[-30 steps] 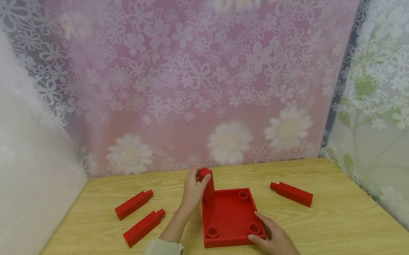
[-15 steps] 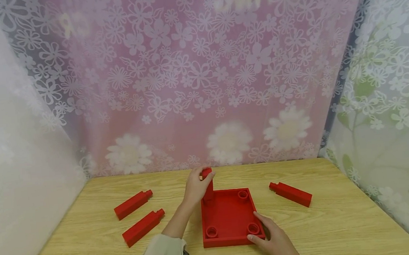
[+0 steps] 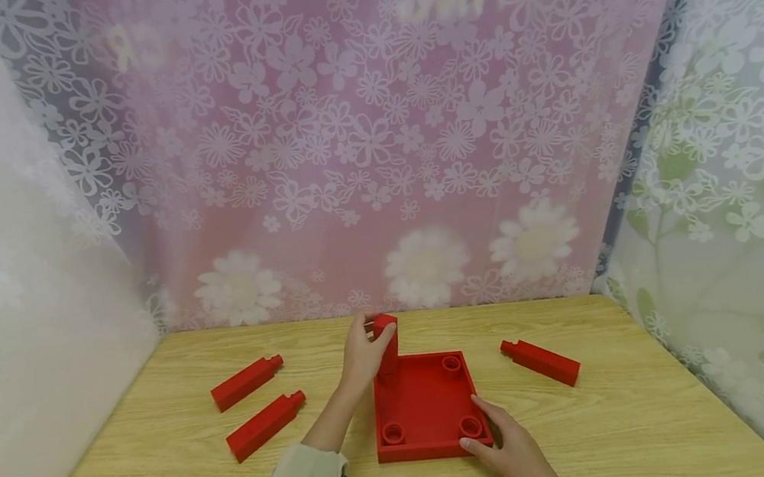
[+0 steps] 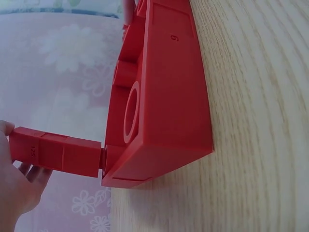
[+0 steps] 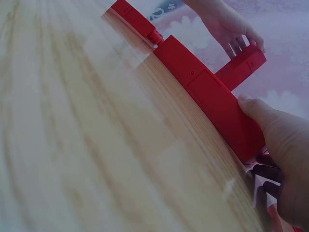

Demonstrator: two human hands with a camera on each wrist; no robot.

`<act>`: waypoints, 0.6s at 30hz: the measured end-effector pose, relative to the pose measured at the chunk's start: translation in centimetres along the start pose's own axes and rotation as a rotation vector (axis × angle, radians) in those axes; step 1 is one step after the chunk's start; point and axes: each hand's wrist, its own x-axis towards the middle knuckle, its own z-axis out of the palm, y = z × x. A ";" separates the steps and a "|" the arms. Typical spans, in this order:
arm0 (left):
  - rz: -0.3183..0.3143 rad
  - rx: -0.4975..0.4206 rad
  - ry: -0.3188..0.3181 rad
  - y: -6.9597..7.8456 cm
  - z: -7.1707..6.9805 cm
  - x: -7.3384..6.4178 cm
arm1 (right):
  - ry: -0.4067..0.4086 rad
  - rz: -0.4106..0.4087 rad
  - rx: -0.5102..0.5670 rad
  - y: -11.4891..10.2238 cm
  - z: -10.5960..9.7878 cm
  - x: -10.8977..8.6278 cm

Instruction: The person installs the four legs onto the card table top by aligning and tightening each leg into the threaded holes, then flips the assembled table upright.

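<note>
A red square tray-like base (image 3: pixel 428 403) with a raised rim and round sockets in its corners lies on the table. My left hand (image 3: pixel 358 360) grips a red square post (image 3: pixel 388 349) near its top, between thumb and fingers. The post stands upright at the far left corner socket; in the left wrist view its lower end (image 4: pixel 99 159) meets the socket with a thin gap showing. My right hand (image 3: pixel 512 445) holds the base by its near right corner, thumb on the front wall and fingers along the right side, partly hidden in the head view.
Two similar red posts with narrow round ends, one farther (image 3: pixel 247 383) and one nearer (image 3: pixel 265 426), lie left of the base. Another red post (image 3: pixel 542 362) lies to the right. A flowered curtain (image 3: pixel 374 155) hangs behind the wooden table (image 3: pixel 621 430).
My left hand rolled over the post's top and then back, its thumb and fingers shifting around it. The post stays in the same corner. My right hand keeps its hold on the base.
</note>
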 end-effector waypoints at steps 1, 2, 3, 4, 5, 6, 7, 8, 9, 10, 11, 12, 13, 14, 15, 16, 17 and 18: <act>0.010 0.006 -0.006 0.0 0.0 0.0 | 0.001 -0.002 0.000 0.0 0.0 0.0; 0.017 0.010 -0.010 0.0 0.0 -0.1 | 0.001 -0.009 -0.002 0.0 0.0 0.0; 0.025 0.016 -0.010 0.0 0.0 -0.1 | 0.002 -0.011 -0.004 0.0 0.0 0.0; 0.034 0.018 -0.010 -0.1 0.0 -0.1 | 0.001 -0.015 -0.006 0.0 0.0 0.0; 0.047 0.025 -0.006 -0.1 0.0 -0.1 | 0.001 -0.017 -0.007 0.0 0.0 -0.1; 0.058 0.032 -0.003 -0.2 0.0 -0.1 | 0.002 -0.018 -0.006 0.0 0.0 -0.1; 0.065 0.034 -0.001 -0.2 0.0 -0.1 | 0.002 -0.018 -0.006 0.0 0.0 -0.1; 0.073 0.033 0.003 -0.2 0.0 0.0 | 0.003 -0.019 -0.006 0.0 0.0 -0.1; 0.075 0.035 0.004 -0.3 0.0 0.0 | 0.003 -0.019 -0.007 0.0 0.0 -0.1; 0.077 0.039 0.004 -0.3 0.0 0.0 | 0.004 -0.020 -0.008 0.1 0.0 -0.1; 0.078 0.045 0.004 -0.3 0.0 0.0 | 0.005 -0.019 -0.008 0.1 0.0 -0.1; 0.071 0.046 0.002 -0.3 0.0 0.0 | 0.006 -0.019 -0.009 0.1 0.0 -0.1; 0.065 0.052 0.000 -0.3 0.0 0.0 | 0.007 -0.019 -0.010 0.1 0.0 -0.1; 0.067 0.063 -0.003 -0.3 0.0 0.0 | 0.007 -0.020 -0.012 0.1 0.0 -0.1; 0.066 0.078 -0.008 -0.2 0.0 0.0 | 0.007 -0.019 -0.013 0.1 0.0 -0.1; 0.069 0.091 -0.013 -0.2 0.0 0.0 | 0.006 -0.018 -0.013 0.1 0.0 -0.1; 0.074 0.108 -0.017 -0.1 0.0 0.0 | 0.005 -0.017 -0.011 0.1 0.0 -0.1; 0.081 0.124 -0.021 0.0 -0.1 0.0 | 0.003 -0.015 -0.011 0.0 0.0 -0.1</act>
